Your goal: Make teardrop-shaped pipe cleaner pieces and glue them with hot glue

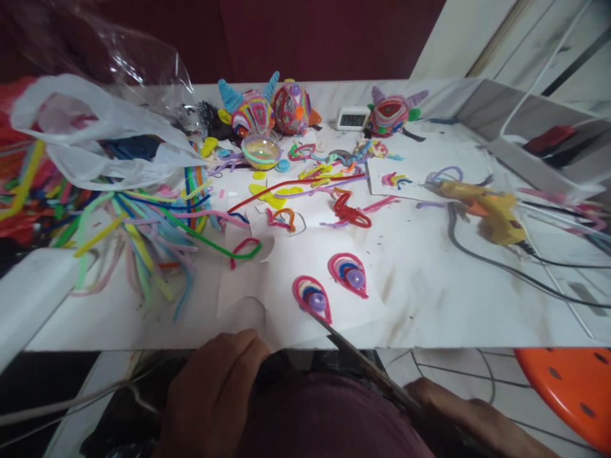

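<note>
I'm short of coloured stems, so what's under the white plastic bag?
Coloured fuzzy stems stick out from under the white bag, and a dark blue item shows through its opening. What lies beneath the rest is covered.

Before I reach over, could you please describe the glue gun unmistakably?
On the white table, look right of the two pink-edged teardrop shapes. The glue gun lies there, beside a looping dark cable; its bulky mustard-yellow body sets it apart from the thin, fuzzy stems nearby.

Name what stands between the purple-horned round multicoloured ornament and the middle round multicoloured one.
A white digital clock stands between the purple-horned ornament and the middle one, in the head view.
</note>
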Demonstrator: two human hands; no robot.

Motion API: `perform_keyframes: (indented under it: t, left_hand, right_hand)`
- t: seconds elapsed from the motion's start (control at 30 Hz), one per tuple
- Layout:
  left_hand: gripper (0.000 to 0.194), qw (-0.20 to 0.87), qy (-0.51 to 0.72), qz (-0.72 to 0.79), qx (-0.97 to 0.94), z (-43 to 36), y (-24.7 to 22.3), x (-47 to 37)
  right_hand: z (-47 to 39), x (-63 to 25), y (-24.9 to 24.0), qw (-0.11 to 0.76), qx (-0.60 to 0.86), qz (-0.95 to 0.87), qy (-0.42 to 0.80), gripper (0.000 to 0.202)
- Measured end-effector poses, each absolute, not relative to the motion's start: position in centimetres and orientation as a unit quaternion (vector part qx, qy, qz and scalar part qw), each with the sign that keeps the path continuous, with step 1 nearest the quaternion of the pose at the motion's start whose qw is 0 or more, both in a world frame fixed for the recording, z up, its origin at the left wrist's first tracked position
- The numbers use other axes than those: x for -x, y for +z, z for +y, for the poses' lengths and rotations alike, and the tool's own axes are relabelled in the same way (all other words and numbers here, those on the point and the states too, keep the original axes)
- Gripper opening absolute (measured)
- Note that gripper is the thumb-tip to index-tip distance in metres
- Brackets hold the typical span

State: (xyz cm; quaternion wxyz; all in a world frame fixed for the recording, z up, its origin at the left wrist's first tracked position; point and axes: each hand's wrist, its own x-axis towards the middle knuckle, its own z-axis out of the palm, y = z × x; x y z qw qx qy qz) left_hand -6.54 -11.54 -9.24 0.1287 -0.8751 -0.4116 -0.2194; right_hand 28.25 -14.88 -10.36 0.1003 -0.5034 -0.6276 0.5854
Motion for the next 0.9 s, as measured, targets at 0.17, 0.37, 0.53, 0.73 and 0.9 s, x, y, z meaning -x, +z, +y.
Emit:
perform_keyframes:
  t: [0.17,0.37,0.53,0.73,0.9]
  left_hand:
    - [0.02,0.142,-0.21,-0.409,0.877,-11.5,-9.2,6.5]
    - [0.019,0.197,-0.245,-0.43,0.846,-11.3,-8.2,4.4]
    - [0.025,0.184,-0.257,-0.425,0.848,-10.7,-7.1,2.6]
    - [0.023,0.143,-0.248,-0.352,0.891,-9.5,-5.7,1.3]
    - [0.025,0.13,-0.266,-0.324,0.898,-9.1,-5.9,1.1]
  right_hand:
    - [-13.9,-27.0,-13.1,0.087,0.467,-0.649,0.594,0.033]
    - [-14.4,-28.3,-13.1,0.089,0.465,-0.657,0.587,0.038]
    - [-15.1,-29.7,-12.3,0.093,0.47,-0.662,0.576,0.039]
    - [-14.6,-28.5,-14.9,0.086,0.425,-0.695,0.573,0.034]
    - [-13.9,-26.6,-18.9,0.071,0.385,-0.727,0.564,0.025]
